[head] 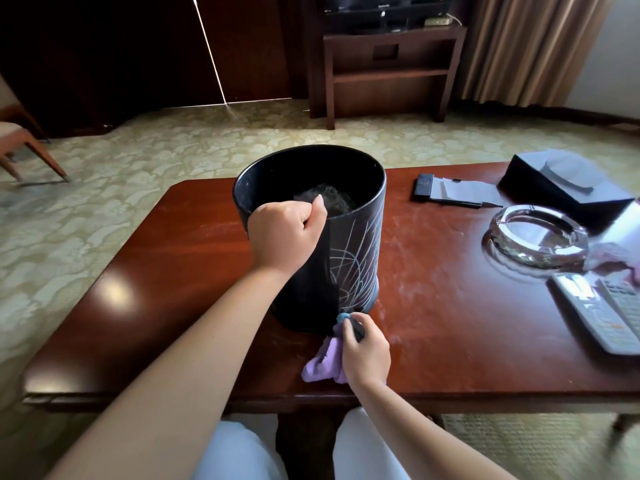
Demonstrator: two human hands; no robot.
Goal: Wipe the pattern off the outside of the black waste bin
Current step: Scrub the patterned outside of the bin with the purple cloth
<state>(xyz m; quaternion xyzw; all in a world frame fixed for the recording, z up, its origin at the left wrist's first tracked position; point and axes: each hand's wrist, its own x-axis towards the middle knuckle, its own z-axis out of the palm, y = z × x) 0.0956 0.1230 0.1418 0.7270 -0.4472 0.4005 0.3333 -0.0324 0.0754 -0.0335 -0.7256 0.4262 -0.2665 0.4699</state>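
A black waste bin (360, 202) stands upright on the red-brown wooden table (450, 323), left of centre. Thin white scribbled lines (353, 258) cover the right part of its near outside wall; the left part looks plain black. My left hand (285, 233) grips the bin's near rim, fingers curled over the edge. My right hand (363, 351) holds a purple cloth (322, 362) bunched at the foot of the bin, its bluish-dark tip touching the wall by the table top.
On the table's right side lie a glass ashtray (538, 237), two remote controls (606, 317), a black tissue box (561, 181) and a notepad with a pen (450, 194). A TV stand (388, 71) stands beyond, a chair (20, 147) at far left.
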